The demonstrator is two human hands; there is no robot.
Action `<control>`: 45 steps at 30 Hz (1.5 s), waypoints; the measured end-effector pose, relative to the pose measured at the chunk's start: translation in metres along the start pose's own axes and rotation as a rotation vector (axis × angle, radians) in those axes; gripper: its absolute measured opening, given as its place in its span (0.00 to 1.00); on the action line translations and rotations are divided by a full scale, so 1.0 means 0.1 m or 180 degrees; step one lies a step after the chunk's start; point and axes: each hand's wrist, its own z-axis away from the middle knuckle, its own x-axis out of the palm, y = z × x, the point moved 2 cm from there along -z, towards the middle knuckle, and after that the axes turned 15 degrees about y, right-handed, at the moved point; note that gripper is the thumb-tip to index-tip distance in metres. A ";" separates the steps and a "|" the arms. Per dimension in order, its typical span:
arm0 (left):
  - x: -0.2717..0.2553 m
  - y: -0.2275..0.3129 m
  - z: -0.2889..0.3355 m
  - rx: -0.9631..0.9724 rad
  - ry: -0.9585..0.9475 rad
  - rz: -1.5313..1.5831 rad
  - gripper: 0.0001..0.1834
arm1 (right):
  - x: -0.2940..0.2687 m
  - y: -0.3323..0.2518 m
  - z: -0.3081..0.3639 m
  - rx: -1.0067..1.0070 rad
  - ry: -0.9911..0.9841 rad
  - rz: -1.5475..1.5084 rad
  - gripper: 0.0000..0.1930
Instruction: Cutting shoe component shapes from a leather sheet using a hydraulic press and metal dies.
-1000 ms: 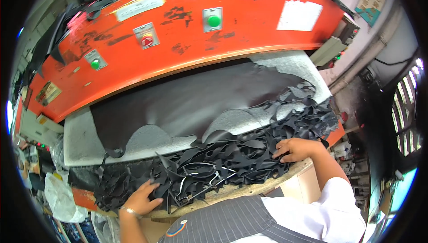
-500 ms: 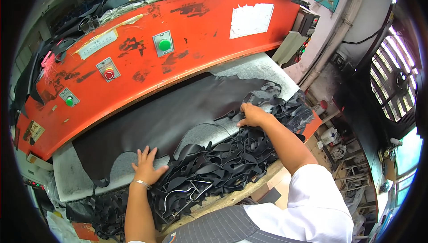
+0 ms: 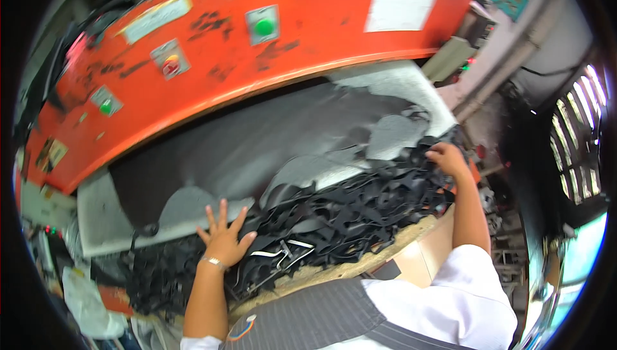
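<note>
- A broad, dark brown-black sheet of smooth leather (image 3: pixel 193 151) has a soft sheen; its near edge is ragged, scooped into rounded curves where grey shows.
- Along the front lies a tangled heap of thin black leather strips and offcuts (image 3: pixel 347 205), curled, looped and pointed, with a matt to slightly glossy skin.
- A thin, bent, silvery-white frame (image 3: pixel 283 257) with angular turns lies on the heap near its front edge.
- The leather sheet lies across the pale grey, speckled flat bed (image 3: pixel 96 218), its far edge in the shadow beneath the scuffed orange-red metal beam (image 3: pixel 328 45).
- The left hand (image 3: pixel 225 242) is wide, fingers fanned at the bed's front edge beside the heap; whether it presses on anything I cannot tell.
- The right hand (image 3: pixel 448 158) is narrow, fingers bent in at the heap's right end; whether they pinch a strip I cannot tell.
- A rough tan ledge (image 3: pixel 308 279) borders the heap in front.
- The beam bears round green buttons (image 3: pixel 264 27), a red button (image 3: pixel 171 66) and a torn-edged white sheet of paper (image 3: pixel 402 8).
- A pale pipe (image 3: pixel 514 61) slants along the wall at right, near a bright slatted window (image 3: pixel 572 151); a crumpled, whitish plastic bag (image 3: pixel 90 305) hangs at lower left.
</note>
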 end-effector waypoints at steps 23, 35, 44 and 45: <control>-0.42 -2.85 0.34 -0.0095 0.1431 -0.0333 0.35 | 2.00 -3.08 3.49 -0.2739 -0.1737 0.0258 0.20; -0.20 -3.71 0.56 0.1267 0.1582 0.0425 0.32 | 2.78 -3.56 3.98 0.2698 -0.1692 -0.3038 0.16; -0.11 -3.87 0.65 0.1160 0.0942 0.1199 0.22 | 2.62 -3.65 4.26 0.3065 0.0390 -0.3573 0.19; -0.10 -3.93 0.66 0.1123 0.0932 0.1217 0.22 | 2.49 -3.80 4.35 0.3153 0.0470 -0.3684 0.18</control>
